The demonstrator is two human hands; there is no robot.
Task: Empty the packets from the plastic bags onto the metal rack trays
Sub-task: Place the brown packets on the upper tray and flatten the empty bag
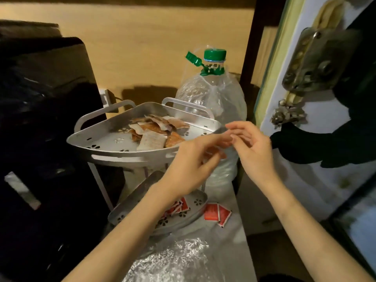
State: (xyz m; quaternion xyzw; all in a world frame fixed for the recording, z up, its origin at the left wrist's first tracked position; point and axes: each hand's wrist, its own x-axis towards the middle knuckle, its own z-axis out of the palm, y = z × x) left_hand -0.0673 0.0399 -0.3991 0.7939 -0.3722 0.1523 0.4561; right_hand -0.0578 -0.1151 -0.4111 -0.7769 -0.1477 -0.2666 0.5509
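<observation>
Nearest us, a crumpled plastic bag (pixel 173 259) lies on the tabletop (pixel 240 237), below both wrists. We judge it light, limp and slippery: pinch it at a bottom corner to tip it. Left hand (pixel 191 159) has curled fingers, apparently pinching clear film; blur prevents certainty. Right hand (pixel 250 143) is relaxed, gripping nothing. Brown packets (pixel 156 131) lie in the upper tray (pixel 101 143), beyond the left hand; red packets (pixel 217 213) lie below it, beside the lower tray (pixel 195 202).

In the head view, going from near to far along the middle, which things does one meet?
Crumpled plastic bag → red packets on the surface → lower tray → the two hands, left hand, right hand → upper tray with brown packets → big bottle.
</observation>
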